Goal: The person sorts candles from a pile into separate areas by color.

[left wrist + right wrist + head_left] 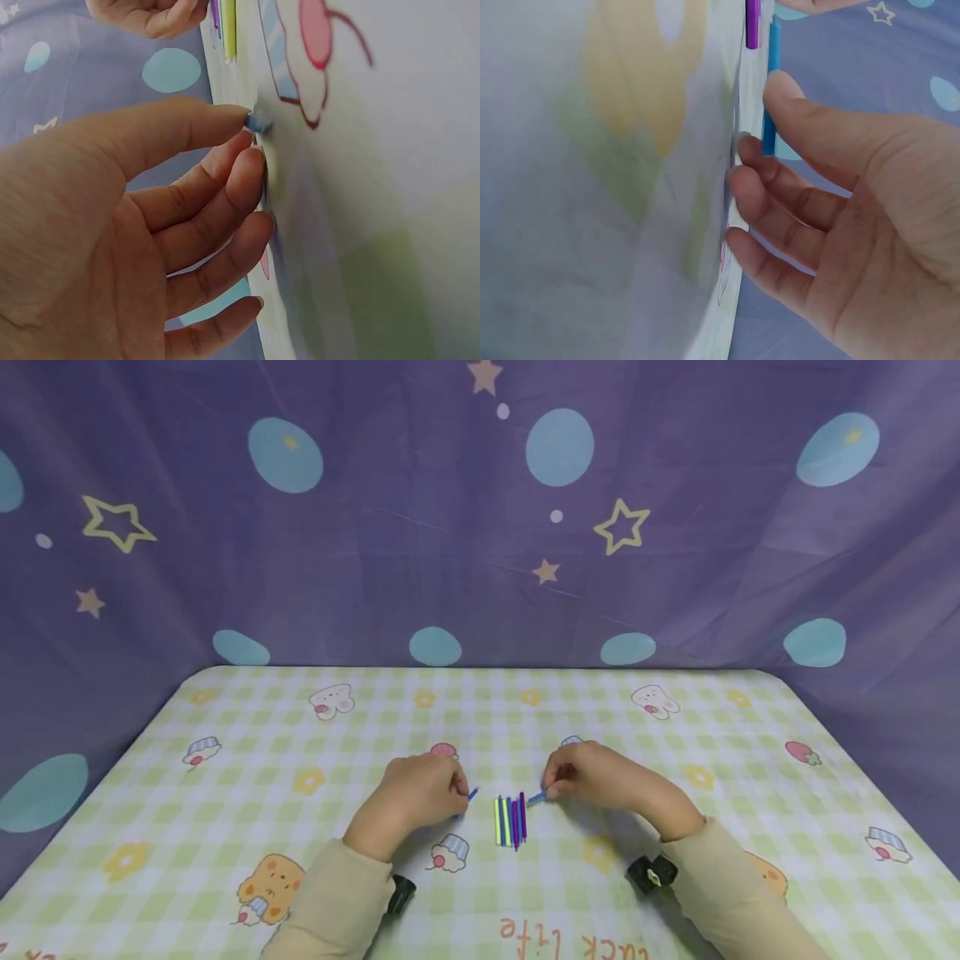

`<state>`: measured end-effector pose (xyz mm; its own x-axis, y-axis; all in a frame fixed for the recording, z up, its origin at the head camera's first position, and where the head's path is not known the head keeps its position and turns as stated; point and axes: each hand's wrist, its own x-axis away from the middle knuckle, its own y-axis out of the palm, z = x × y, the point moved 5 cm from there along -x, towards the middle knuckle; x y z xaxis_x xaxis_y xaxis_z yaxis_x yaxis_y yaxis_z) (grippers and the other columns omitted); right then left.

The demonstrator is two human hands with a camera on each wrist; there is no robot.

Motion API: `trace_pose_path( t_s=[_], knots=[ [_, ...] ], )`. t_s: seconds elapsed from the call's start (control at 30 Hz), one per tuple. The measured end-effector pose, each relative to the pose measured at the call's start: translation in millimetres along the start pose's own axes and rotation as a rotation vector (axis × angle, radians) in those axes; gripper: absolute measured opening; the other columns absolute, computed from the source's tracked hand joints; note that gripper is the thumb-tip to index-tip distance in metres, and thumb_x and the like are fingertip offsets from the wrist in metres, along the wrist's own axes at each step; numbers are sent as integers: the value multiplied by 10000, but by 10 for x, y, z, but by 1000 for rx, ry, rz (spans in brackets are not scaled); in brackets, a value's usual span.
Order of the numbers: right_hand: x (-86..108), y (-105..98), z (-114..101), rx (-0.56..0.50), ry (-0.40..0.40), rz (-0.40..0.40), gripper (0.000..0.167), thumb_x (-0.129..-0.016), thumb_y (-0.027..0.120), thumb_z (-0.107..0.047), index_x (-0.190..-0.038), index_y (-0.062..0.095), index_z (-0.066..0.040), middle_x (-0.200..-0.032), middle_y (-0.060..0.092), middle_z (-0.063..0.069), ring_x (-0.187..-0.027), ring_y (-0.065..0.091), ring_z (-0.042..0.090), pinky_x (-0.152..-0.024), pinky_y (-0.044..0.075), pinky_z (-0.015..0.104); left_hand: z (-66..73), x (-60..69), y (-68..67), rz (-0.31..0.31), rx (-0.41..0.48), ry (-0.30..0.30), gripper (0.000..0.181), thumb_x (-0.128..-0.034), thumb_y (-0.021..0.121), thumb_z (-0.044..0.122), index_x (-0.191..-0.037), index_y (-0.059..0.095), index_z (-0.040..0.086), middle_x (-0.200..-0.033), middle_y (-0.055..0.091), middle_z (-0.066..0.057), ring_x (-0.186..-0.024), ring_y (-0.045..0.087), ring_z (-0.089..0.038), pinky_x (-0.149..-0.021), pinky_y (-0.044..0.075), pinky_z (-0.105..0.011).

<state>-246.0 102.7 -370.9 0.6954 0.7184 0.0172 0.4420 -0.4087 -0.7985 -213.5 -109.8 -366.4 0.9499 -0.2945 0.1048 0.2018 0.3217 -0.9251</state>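
Note:
Several thin coloured sticks [510, 822], yellow, blue and purple, lie side by side on the checked tablecloth between the two hands. To their left, my left hand [421, 793] pinches a small blue stick [472, 793] by thumb and fingertips. In the left wrist view only a short blue end [259, 122] shows past the thumb; its other fingers are loosely bent near the cloth. On the right side of the row, my right hand [596, 774] pinches another blue stick [537, 797], whose tip points at the row. The right wrist view shows this blue stick [771, 90] between thumb and finger.
A green and white checked tablecloth [360, 710] with printed cupcakes, flowers and bears covers the table. Behind its far edge hangs a purple curtain [480, 585] with stars and blue ovals. Dark wrist cameras [651, 874] sit under the beige sleeves [731, 885].

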Motion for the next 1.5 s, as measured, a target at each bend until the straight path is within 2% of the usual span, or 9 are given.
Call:
trace_pose_path(
  t_s=[0.2,0.4,0.63,0.77,1.03,1.3,1.5],
  knots=[
    [-161,-77,74,23,37,38,44,-915,720,-131,-886,697,-107,-821,642,-76,-731,549,61,-691,488,264,-10,-4,-10,24,-15,0,127,-816,755,161,-722,698,225,-644,562,131,-634,505,-94,-753,445,-414],
    [-391,-163,147,72,47,66,50,-919,716,-126,-875,703,-106,-797,641,-53,-710,532,80,-678,464,276,-9,0,-26,35,-9,3,140,-817,764,155,-713,696,218,-635,560,125,-631,498,-93,-759,446,-413],
    [-667,-160,275,44,91,74,60,-947,691,-176,-909,690,-130,-797,632,-45,-664,494,107,-642,437,286,26,29,-42,40,-9,13,147,-814,772,122,-719,695,205,-623,557,123,-623,493,-87,-747,453,-409],
    [-805,-170,319,82,111,50,65,-959,675,-179,-923,698,-131,-833,658,-48,-710,538,104,-690,468,296,23,36,-39,40,-12,11,147,-809,785,126,-722,696,205,-630,560,114,-624,498,-87,-725,452,-397],
    [-1039,-235,332,198,165,26,65,-961,674,-192,-943,712,-143,-934,678,-34,-907,611,139,-881,484,356,3,18,-43,40,-14,20,131,-790,784,127,-731,696,203,-709,613,118,-647,515,-88,-708,460,-395],
    [-1202,-251,313,332,201,27,70,-958,674,-222,-961,714,-165,-974,680,-26,-951,619,163,-884,479,363,2,8,-41,19,-6,21,87,-798,777,120,-767,725,182,-703,607,116,-653,512,-89,-718,447,-378],
    [-1205,-259,305,335,210,17,72,-950,684,-229,-976,713,-168,-993,681,-24,-978,621,170,-896,480,364,-8,-1,-28,14,9,11,109,-801,786,125,-749,719,194,-664,584,119,-642,506,-96,-713,438,-367]
  ],
)
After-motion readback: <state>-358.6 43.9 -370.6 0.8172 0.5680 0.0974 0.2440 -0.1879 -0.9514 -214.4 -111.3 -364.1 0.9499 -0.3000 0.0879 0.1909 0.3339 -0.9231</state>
